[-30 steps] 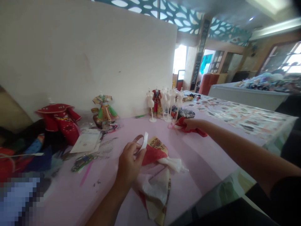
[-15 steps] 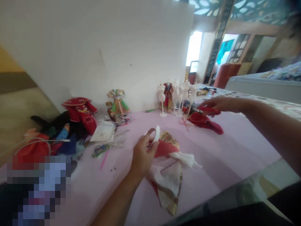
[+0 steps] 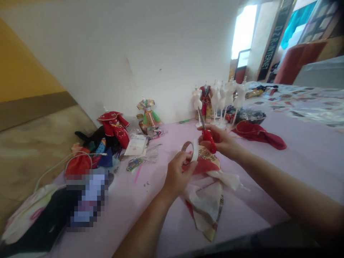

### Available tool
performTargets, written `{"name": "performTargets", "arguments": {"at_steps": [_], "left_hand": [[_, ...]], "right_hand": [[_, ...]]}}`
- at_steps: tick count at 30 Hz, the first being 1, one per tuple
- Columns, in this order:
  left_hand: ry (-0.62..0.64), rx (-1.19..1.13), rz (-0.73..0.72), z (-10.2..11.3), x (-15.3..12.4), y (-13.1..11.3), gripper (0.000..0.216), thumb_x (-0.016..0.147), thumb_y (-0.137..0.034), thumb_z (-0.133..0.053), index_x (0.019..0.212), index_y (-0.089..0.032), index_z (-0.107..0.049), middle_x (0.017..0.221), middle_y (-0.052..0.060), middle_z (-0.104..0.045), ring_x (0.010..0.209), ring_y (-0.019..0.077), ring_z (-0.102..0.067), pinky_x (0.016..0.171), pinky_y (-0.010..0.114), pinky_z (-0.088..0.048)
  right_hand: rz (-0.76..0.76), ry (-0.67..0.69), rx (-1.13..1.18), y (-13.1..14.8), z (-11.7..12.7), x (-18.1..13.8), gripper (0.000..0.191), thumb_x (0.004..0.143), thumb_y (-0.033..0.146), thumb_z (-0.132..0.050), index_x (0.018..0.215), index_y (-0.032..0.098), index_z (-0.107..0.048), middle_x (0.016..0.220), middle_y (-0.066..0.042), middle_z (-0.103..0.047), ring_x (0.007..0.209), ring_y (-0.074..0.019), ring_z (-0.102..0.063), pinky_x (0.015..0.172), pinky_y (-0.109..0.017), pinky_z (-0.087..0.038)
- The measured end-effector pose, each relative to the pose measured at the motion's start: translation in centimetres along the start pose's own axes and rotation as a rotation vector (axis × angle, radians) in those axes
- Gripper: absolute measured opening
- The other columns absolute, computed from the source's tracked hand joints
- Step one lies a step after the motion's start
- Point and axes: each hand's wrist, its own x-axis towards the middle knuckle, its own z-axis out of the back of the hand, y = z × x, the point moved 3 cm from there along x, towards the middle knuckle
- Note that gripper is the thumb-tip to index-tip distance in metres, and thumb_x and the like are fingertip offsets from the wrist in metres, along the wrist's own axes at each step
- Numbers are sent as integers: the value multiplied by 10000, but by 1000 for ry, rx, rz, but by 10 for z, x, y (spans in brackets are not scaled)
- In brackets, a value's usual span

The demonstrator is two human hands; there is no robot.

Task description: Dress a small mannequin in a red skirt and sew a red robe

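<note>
My left hand point(image 3: 177, 174) is closed on a small roll of tape point(image 3: 187, 147), with a white strip of it pulled up between thumb and fingers. My right hand point(image 3: 220, 141) grips red-handled scissors point(image 3: 206, 132), blades pointing up, right beside the tape strip. Under both hands lies a red, white and patterned doll garment point(image 3: 206, 193) on the pink table point(image 3: 268, 168).
A red cloth point(image 3: 257, 132) lies to the right. White doll mannequins point(image 3: 225, 96), one in a red dress point(image 3: 205, 98), stand along the white wall. Further left are a green-and-yellow doll dress point(image 3: 147, 114), a red doll costume point(image 3: 114, 126), papers point(image 3: 135, 145) and a heap of fabric point(image 3: 80, 161).
My right hand left the red cloth, picked up the red scissors and brought them back to the tape in my left hand. The camera has swung left and down.
</note>
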Motion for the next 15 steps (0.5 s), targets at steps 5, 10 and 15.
{"name": "performTargets", "arguments": {"at_steps": [5,10,15], "left_hand": [[6,-5,19,-2,-1,3,77,872,-215,-591,800,-193,-577,790,1,-596,760,142,-574,745,265,-464],[15,-44,19,-3,-1,4,52,873,-212,-593,827,-188,-600,813,1,-606,770,135,-571,755,267,-467],[29,-43,16,-3,-1,3,56,854,-211,-612,808,-179,-612,773,-13,-601,738,120,-548,746,255,-459]], "right_hand": [[56,-3,-23,10,-3,1,449,808,344,-771,1187,254,-546,758,45,-564,600,-99,-492,495,-241,-403],[52,-112,-73,12,0,6,503,777,361,-799,1191,251,-534,863,-4,-639,774,-158,-613,592,-277,-468],[34,19,-60,15,-8,6,437,821,324,-756,1184,241,-527,727,55,-556,589,-97,-486,505,-241,-394]]}}
